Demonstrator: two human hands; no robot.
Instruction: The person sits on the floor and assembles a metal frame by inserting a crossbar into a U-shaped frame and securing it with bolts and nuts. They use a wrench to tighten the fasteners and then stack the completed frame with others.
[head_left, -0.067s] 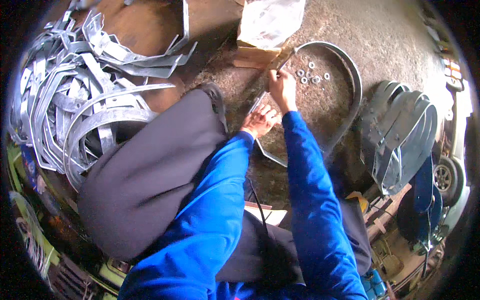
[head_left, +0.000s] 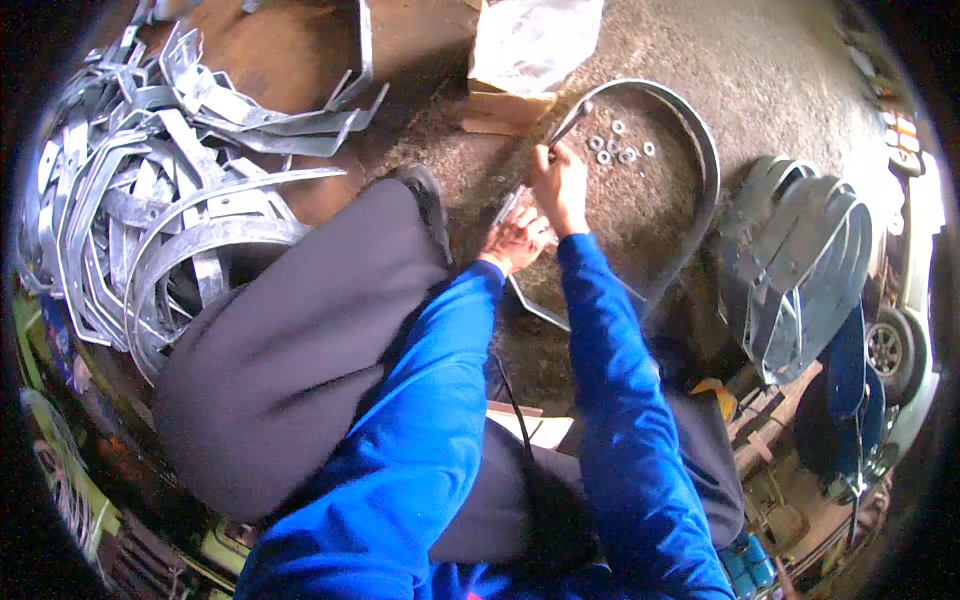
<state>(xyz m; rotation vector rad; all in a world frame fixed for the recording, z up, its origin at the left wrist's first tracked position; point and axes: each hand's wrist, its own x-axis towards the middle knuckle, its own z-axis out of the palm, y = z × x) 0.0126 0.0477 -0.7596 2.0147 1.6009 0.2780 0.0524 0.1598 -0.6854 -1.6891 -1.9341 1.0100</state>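
Our R hand (head_left: 562,188) has its fingers curled tog., clamped round a dark slim rod (head_left: 574,121) whose rounded end pokes out past them, up & to the R. Just nearer us & to the L, our L hand (head_left: 516,240) lies w/ bent fingers over the straight side of a grey metal band (head_left: 711,168); can't tell if they're pinching it or only pressing. The band loops out from both sets of fingers, round to their R & back twd us, on the brown floor (head_left: 775,95). Inside the loop, near & R of the R fingers, we've a few small grey rings (head_left: 627,156) lying loose. Just beyond those fingers, a bit L, there's a cardboard piece (head_left: 507,112) w/ a white wrapped pkg (head_left: 535,45) behind. Our dark trouser leg (head_left: 310,340) is L of the L fingers; past it, well apart, a big pile of bent metal strips (head_left: 170,190). Well R of the R fingers, outside the loop, stands a bundle of similar bands (head_left: 815,260), w/ a wheel (head_left: 885,347) farther R.
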